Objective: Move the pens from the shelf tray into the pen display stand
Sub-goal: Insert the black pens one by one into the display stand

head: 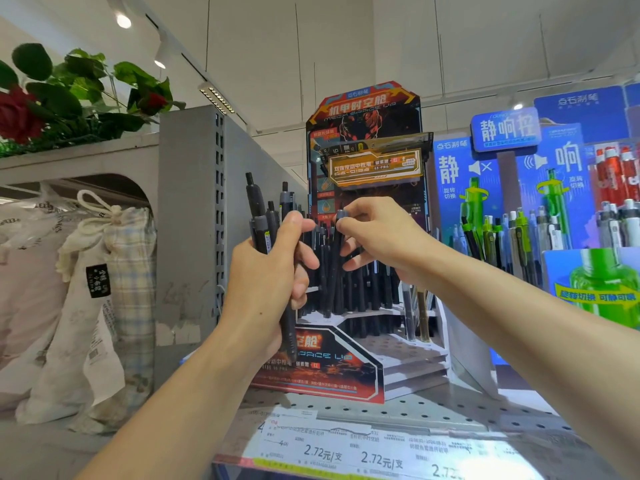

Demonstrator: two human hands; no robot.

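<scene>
My left hand grips a bundle of black pens upright, just left of the pen display stand. The stand is a red and black cardboard unit with a tall printed backboard and stepped white tiers with holes. Many black pens stand in its upper tier. My right hand pinches the grey top of a single black pen, held upright among the pens in the stand. No shelf tray is in view.
The stand sits on a perforated grey shelf with price labels along its front edge. A blue display with green and grey pens stands to the right. Fabric bags and a grey shelf upright are on the left.
</scene>
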